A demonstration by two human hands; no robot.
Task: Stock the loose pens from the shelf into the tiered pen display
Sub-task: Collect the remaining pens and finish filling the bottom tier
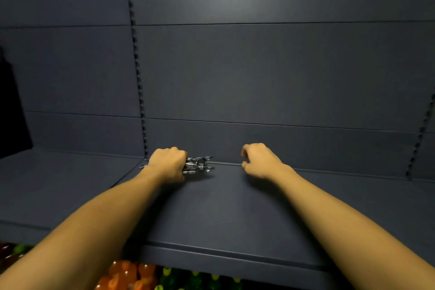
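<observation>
Our left hand (pixel 167 163) gripping a bundle of pens (pixel 197 164) at the back of the dark shelf (pixel 211 209), our right hand (pixel 259 159) hovering well apart, fingers curling on nothing, drink bottles (pixel 131 275) showing below our forearms.

I have one view only, from the head camera, wide-angle, so the uprights bow at the edges. It looks forward and slightly down along both forearms onto a dark shelf (pixel 226 207), facing the back panel (pixel 270 73) square on. It sits close: the arms run off the bottom corners, and the hands reach the shelf's rear edge mid-frame. Below the shelf lip I see a strip of bottles (pixel 131 275).
</observation>
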